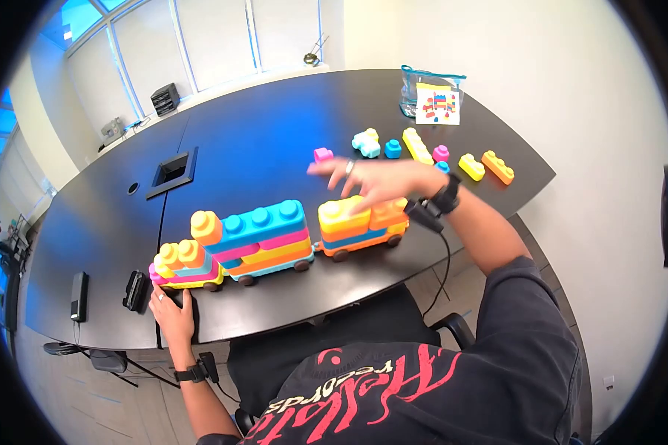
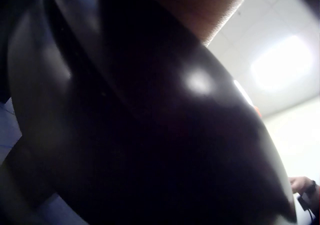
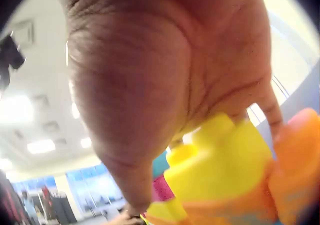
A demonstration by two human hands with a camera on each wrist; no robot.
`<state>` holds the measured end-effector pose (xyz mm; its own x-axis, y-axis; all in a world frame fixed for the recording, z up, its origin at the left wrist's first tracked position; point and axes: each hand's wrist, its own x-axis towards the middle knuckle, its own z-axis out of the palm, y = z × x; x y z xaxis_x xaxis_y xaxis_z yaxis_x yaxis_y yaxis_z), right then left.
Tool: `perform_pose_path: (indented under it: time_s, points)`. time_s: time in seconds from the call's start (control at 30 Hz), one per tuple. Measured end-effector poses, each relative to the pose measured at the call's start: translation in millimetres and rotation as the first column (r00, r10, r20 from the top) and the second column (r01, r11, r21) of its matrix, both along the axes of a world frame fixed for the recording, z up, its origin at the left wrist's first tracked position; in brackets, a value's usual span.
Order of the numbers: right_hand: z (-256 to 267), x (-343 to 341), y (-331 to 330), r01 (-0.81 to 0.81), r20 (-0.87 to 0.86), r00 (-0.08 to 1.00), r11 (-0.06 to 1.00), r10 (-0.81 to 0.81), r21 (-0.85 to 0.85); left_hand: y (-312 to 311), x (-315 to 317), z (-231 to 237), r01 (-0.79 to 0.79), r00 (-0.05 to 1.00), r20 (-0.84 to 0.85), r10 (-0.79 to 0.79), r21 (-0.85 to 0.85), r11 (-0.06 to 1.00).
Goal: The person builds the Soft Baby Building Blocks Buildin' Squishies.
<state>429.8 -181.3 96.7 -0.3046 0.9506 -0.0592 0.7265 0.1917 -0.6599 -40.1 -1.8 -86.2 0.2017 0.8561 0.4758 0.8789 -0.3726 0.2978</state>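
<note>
A toy train of building blocks stands along the table's near side. My left hand (image 1: 174,317) is at its left end, fingertips right at the small front car (image 1: 189,263) with pink, yellow and orange blocks. In the middle is a taller car (image 1: 263,241) with a blue top layer. My right hand (image 1: 390,182) reaches over the rear car (image 1: 364,230), fingers spread and nothing gripped. In the right wrist view, the palm (image 3: 150,79) passes above a yellow block (image 3: 220,165) and an orange block (image 3: 300,160). The left wrist view shows mostly dark tabletop (image 2: 175,135).
Loose blocks lie beyond the right hand: a pink block (image 1: 323,155), a light-blue block (image 1: 366,144), a yellow bar (image 1: 417,146) and an orange bar (image 1: 498,167). A clear bag (image 1: 410,93) with a picture card stands behind them. Left of the train are a black case (image 1: 133,291) and a dark device (image 1: 79,297).
</note>
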Motion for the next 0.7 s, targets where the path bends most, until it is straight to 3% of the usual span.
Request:
perform_pose_path:
  time_s: [0.03,0.07,0.13,0.17,0.23,0.27,0.33,0.47,0.53,0.6,0.7]
  points:
    - [0,25,6,0.07,-0.017,0.998,0.988,-0.068,0.136,0,0,0,-0.002,1.0,0.0,0.002,0.0,1.0]
    - [19,44,8,0.198,-0.022,0.98,0.969,-0.197,0.15,-1,0,0,-0.003,1.0,-0.001,0.003,-0.002,1.0]
    - [21,97,27,0.48,0.017,0.87,0.855,-0.492,0.196,-4,2,3,-0.005,1.0,0.005,0.005,-0.007,1.0]
    - [17,122,37,0.573,0.131,0.783,0.786,-0.609,0.231,-4,3,4,-0.004,1.0,0.016,0.004,-0.012,1.0]
    - [-20,195,70,0.578,0.329,0.707,0.779,-0.626,0.241,-3,1,1,0.0,1.0,0.009,0.0,0.0,1.0]
    - [-47,221,81,0.58,0.325,0.707,0.778,-0.628,0.242,-1,-1,0,0.006,1.0,0.004,-0.006,0.01,1.0]
    - [-79,257,99,0.395,0.504,0.688,0.851,-0.523,0.344,-1,-2,-1,0.016,1.0,0.007,-0.016,0.013,1.0]
    - [-91,247,121,0.484,0.56,0.638,0.841,-0.529,0.242,-6,4,6,-0.004,1.0,0.029,0.004,-0.017,1.0]
    - [-104,251,142,0.573,0.614,0.608,0.813,-0.503,0.1,-6,3,6,0.0,0.999,0.037,0.001,-0.026,1.0]
    - [-113,257,146,0.544,0.645,0.574,0.823,-0.505,0.161,-4,1,2,-0.001,0.999,0.032,0.002,-0.023,1.0]
    - [-85,234,123,0.344,0.579,0.446,0.728,-0.682,0.593,-2,-3,-1,0.034,0.999,0.005,-0.034,0.012,0.999]
